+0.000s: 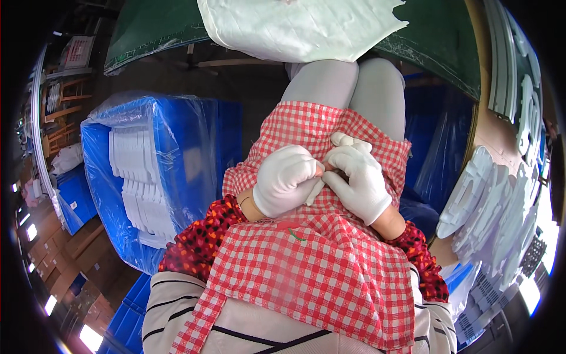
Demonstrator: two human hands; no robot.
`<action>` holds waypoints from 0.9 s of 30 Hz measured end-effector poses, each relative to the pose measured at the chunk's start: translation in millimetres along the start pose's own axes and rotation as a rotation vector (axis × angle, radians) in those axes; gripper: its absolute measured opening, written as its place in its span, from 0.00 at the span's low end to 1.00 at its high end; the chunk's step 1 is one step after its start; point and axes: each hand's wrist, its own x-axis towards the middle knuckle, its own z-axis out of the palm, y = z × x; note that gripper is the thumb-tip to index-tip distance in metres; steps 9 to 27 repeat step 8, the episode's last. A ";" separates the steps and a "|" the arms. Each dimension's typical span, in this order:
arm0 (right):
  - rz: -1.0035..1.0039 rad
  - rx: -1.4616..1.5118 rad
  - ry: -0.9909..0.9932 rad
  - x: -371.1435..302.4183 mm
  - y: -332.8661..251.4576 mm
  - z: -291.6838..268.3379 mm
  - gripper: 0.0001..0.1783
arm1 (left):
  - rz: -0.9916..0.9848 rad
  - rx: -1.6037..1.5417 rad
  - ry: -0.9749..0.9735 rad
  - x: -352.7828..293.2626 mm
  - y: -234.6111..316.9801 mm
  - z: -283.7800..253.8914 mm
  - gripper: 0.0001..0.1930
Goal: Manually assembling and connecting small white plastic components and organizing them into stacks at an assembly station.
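Note:
Both of my hands wear white gloves and meet over my lap, above the red checked apron (312,259). My left hand (286,182) is closed, its thumb and fingers bent toward the right one. Opposite it, my right hand (358,177) is also closed, with curled fingers and the thumb pointing at the left fingertips. A bit of bare fingertip (320,170) seems to show where the two hands come together. Anything between the fingers is hidden or too small to name.
A blue crate (167,127) lined with clear plastic stands at my left, holding rows of white plastic parts (132,156). Ahead, white cloth (295,29) lies on a green table (439,44). More white flat parts (471,192) lean stacked along the right.

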 end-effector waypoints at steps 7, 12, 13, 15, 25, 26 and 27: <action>0.200 0.159 -0.054 1.6 3.0 -3.3 0.08 | 0.048 0.032 0.047 -0.4 -2.1 0.5 0.18; 0.200 0.158 -0.053 1.8 2.9 -3.6 0.08 | 0.045 0.038 0.053 -1.2 -1.8 1.0 0.17; 0.200 0.158 -0.053 1.8 2.9 -3.6 0.08 | 0.045 0.038 0.053 -1.2 -1.8 1.0 0.17; 0.200 0.158 -0.053 1.8 2.9 -3.6 0.08 | 0.045 0.038 0.053 -1.2 -1.8 1.0 0.17; 0.200 0.158 -0.053 1.8 2.9 -3.6 0.08 | 0.045 0.038 0.053 -1.2 -1.8 1.0 0.17; 0.200 0.158 -0.053 1.8 2.9 -3.6 0.08 | 0.045 0.038 0.053 -1.2 -1.8 1.0 0.17; 0.200 0.158 -0.053 1.8 2.9 -3.6 0.08 | 0.045 0.038 0.053 -1.2 -1.8 1.0 0.17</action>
